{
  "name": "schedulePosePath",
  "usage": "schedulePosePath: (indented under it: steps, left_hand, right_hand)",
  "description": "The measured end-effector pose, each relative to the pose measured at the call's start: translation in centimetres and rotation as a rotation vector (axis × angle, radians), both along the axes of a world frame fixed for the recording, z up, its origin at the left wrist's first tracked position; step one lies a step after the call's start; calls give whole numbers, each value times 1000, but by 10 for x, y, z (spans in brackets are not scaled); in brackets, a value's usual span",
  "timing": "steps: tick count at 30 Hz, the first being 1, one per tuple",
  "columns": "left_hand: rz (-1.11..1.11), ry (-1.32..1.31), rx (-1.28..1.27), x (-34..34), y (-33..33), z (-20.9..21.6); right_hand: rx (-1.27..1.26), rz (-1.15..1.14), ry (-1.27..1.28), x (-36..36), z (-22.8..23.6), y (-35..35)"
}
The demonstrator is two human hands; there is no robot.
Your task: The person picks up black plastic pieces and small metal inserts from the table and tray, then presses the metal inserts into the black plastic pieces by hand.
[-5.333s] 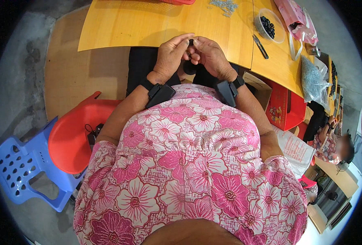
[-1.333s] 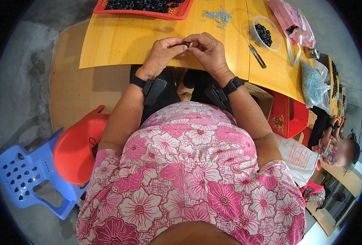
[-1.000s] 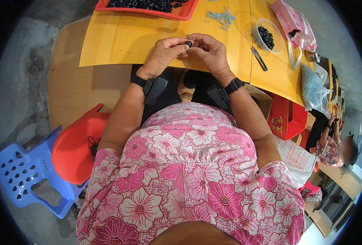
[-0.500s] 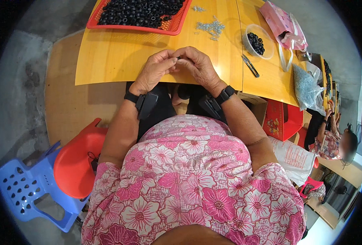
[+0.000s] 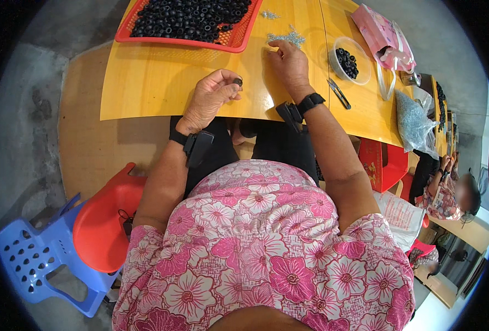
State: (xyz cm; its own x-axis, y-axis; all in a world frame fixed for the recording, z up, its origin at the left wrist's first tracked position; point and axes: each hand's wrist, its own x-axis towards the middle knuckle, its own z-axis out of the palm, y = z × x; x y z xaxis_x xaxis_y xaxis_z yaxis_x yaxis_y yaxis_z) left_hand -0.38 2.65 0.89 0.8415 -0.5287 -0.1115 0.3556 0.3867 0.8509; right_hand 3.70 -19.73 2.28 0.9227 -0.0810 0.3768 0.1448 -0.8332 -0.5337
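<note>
My left hand [image 5: 208, 99] is closed just above the near part of the yellow table, pinching a small black ring-shaped part [image 5: 237, 81] between thumb and fingertips. Farther forward, my right hand [image 5: 289, 65] reaches to the near edge of a loose pile of small silvery metal pieces [image 5: 293, 37]. Its index finger and thumb look slightly apart, with nothing visible between them. Some of the pile is hidden by the right hand. A red plastic basket [image 5: 234, 47] full of similar black parts stands at the far left of the table.
Right of my right hand are a clear round tub [image 5: 366, 70] with black parts, small snips [image 5: 339, 94], a pink bag [image 5: 374, 33] and a plastic bag of metal pieces [image 5: 415, 118]. Red [image 5: 106, 220] and blue [image 5: 29, 254] stools stand at left. Another person [image 5: 443, 190] sits far right.
My hands were together over the table's near edge. The right hand has moved away, forward and right to the metal pieces; the left has stayed near its place, the black part now plainly visible.
</note>
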Motion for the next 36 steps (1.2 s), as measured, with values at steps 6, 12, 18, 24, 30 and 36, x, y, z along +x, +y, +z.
schedulePosePath:
  steps: [6,12,18,24,30,36]
  left_hand:
    - [38,-12,11,-2,-4,-1]
    - [19,-27,-12,2,-5,-5]
    - [25,-67,-14,2,-8,-3]
    - [22,-69,7,0,-7,-6]
    - [43,-97,29,-2,-9,-3]
    - [123,-177,133,-6,-12,1]
  right_hand:
    - [-185,-31,268,13,7,2]
    - [-420,11,127,7,-12,4]
    - [-389,131,145,0,-8,-2]
    - [-299,220,151,2,-3,-5]
    - [-322,251,57,-3,-7,-5]
    - [-106,341,245,-17,13,1]
